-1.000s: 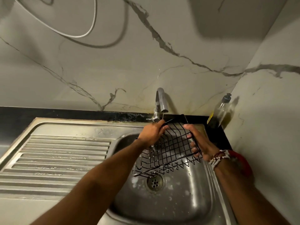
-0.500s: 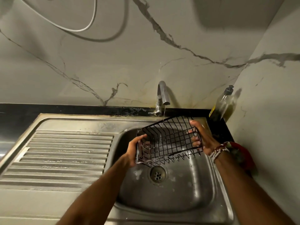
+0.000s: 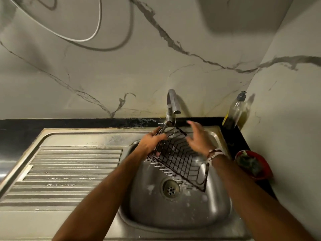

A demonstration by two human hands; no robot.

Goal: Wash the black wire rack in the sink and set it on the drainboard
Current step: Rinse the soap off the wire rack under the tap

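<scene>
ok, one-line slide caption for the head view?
Left hand grips the black wire rack, tilted under the running chrome tap above the steel sink basin; right hand open over it, blurred.

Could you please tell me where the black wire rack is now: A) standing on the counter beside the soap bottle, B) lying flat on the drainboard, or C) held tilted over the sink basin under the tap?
C: the left hand grips the black wire rack tilted above the sink basin, a thin stream from the tap falls on it, and it is apart from the drainboard.
</scene>
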